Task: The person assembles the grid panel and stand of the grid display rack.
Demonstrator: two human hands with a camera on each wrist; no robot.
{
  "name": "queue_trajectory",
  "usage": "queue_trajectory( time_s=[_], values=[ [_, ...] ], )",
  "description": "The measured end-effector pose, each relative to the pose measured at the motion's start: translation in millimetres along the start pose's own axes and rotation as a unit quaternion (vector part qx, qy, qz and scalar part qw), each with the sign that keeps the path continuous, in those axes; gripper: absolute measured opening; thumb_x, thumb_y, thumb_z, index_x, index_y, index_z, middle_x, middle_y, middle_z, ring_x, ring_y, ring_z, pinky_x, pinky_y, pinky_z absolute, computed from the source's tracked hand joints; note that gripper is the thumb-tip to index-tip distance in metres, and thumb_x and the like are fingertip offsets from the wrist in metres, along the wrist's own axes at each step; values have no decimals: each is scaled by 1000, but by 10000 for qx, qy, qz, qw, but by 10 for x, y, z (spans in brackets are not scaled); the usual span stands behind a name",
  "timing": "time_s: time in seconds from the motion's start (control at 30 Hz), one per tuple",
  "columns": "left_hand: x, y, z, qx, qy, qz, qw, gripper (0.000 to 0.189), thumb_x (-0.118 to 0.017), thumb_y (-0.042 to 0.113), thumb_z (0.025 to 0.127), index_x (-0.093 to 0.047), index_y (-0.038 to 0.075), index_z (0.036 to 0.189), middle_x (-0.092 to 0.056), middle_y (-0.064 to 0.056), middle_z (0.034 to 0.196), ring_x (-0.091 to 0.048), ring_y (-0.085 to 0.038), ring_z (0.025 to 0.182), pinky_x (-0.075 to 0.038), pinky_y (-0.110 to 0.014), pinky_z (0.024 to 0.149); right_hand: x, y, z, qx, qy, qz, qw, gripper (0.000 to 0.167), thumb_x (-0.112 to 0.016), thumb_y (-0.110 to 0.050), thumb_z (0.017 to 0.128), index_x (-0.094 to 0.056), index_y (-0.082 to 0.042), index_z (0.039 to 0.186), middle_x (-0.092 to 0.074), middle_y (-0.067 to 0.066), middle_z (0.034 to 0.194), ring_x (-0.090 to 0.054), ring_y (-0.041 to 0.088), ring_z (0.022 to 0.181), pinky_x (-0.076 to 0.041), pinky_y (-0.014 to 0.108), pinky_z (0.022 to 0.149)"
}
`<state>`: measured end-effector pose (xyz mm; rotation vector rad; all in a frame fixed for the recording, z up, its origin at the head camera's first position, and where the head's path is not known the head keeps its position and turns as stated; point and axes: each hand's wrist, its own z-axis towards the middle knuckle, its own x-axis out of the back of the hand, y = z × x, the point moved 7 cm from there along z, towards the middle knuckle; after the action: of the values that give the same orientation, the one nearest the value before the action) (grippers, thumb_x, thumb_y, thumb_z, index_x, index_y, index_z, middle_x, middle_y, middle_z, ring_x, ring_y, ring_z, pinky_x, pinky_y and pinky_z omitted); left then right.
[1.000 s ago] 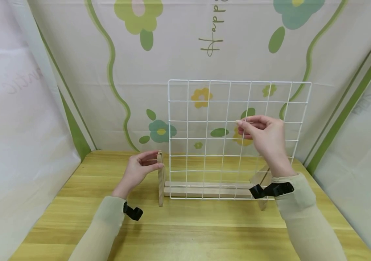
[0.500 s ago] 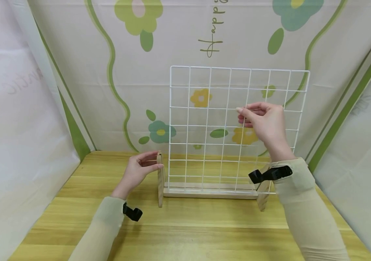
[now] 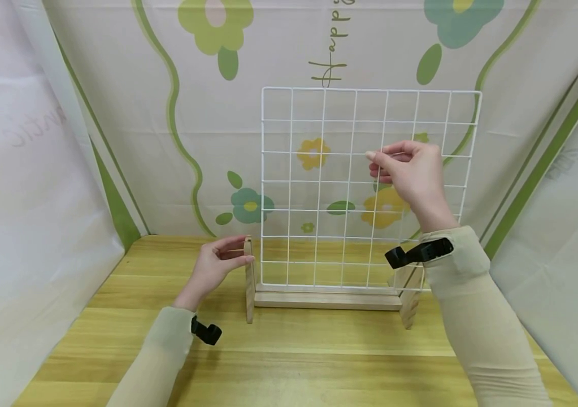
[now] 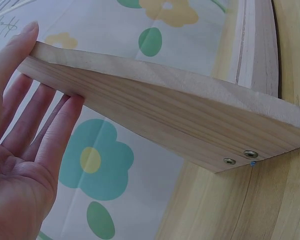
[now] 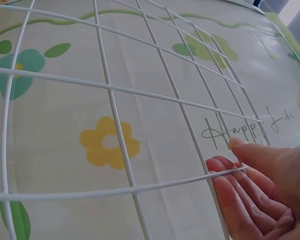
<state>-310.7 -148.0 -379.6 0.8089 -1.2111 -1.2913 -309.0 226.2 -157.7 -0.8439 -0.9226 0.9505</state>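
A white wire grid panel stands nearly upright, its lower edge by the crossbar of a low wooden stand; I cannot tell whether they touch. My right hand pinches the grid's wires right of centre, the thumb on the near side and curled fingers around a wire in the right wrist view. With thumb and fingers on opposite faces, my left hand holds the top of the stand's left side panel. Two metal bolts show low on that panel. The right side panel is partly behind the grid and sleeve.
The stand rests on a yellow wood-grain table. Behind it hangs a pale cloth with flowers and lettering, close to the grid's back. More cloth walls off the left and right sides. Each wrist carries a black camera strap.
My right hand has raised the grid, and its bottom edge has gone from in front of the crossbar to above its front face. The left hand and stand have stayed put.
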Motion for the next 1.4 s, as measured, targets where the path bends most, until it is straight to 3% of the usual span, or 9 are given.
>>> queue_trajectory(
  time_s=[0.67,1.4],
  values=[
    [26,26,-18,-23,-1,12,10000,54,-86,23,86,-67,11,134,-68,-10,126,-66,-27,112,-57,-32,89,-55,-187,265,-235,48,655,9976,32,-89,-21,81,-72,0,98,-76,11,85,-75,21,73,-61,29,67],
    [12,17,-42,32,9,-32,10000,54,-87,25,85,-68,11,133,-68,-10,127,-66,-29,113,-57,-33,90,-114,-328,472,-517,75,663,9964,30,-90,-22,79,-73,-4,96,-76,10,84,-74,20,73,-60,27,65]
  ],
)
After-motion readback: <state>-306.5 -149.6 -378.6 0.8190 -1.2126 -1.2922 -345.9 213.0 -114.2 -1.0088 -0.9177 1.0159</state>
